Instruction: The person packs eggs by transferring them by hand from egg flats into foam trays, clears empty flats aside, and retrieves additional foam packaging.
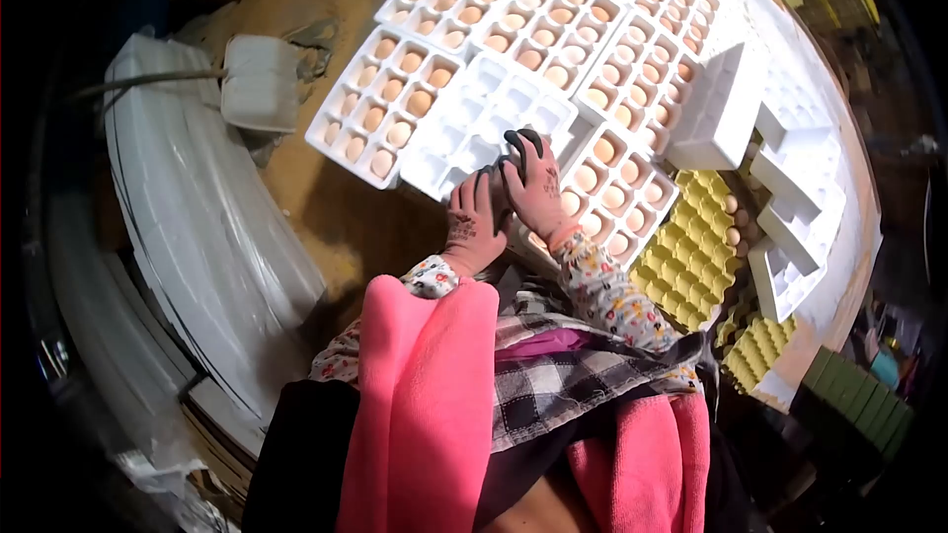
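Observation:
Pink gloves with dark fingertips cover both of my hands, which are close together over the near edge of a white foam tray (474,104) with bare cells. My left hand (477,225) has its fingers bent forward and pressed close together. Beside it, my right hand (534,190) curls its fingers over a dark patch between the hands; what they grip there is hidden. A foam tray of eggs (660,214) lies just right of my right hand. Another egg-filled tray (341,166) adjoins the bare one on the left.
More egg-filled foam trays (543,15) spread toward the back. White foam pieces (716,109) stand at right, near a yellow egg tray (686,257) and a few loose eggs. Stacked foam in clear plastic (197,188) lines the left. A white foam box (260,84) sits near it.

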`<control>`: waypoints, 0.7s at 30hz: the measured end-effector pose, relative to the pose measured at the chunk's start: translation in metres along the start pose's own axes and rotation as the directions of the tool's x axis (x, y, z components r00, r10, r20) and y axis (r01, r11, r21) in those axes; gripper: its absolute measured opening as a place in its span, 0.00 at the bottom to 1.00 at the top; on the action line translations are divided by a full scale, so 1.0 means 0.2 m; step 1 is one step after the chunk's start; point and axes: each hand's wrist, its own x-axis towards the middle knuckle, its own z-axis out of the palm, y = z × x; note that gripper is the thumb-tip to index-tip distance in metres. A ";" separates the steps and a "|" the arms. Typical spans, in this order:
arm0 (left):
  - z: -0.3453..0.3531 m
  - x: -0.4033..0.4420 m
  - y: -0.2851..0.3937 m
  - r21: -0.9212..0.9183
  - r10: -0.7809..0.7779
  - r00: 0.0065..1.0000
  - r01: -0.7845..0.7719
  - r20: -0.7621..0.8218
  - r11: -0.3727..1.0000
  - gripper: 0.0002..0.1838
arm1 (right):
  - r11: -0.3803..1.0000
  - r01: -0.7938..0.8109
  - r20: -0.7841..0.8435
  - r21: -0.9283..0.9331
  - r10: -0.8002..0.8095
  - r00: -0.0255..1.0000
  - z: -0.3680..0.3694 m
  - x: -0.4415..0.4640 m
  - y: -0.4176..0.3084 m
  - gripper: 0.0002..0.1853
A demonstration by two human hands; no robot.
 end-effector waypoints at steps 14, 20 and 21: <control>0.55 0.17 1.24 -0.219 0.635 0.675 -0.601 0.375 0.768 0.33 | 0.578 -0.558 -0.302 -0.596 0.482 0.822 -1.13 -1.38 0.64 0.39; 1.05 0.35 1.60 0.090 0.552 0.691 -0.658 0.467 0.748 0.33 | 0.815 -0.534 -0.551 -0.227 0.344 0.760 -1.51 -1.37 0.72 0.22; 1.13 0.39 1.62 0.106 0.541 0.695 -0.655 0.473 0.748 0.33 | 0.825 -0.516 -0.582 -0.232 0.307 0.753 -1.58 -1.35 0.86 0.21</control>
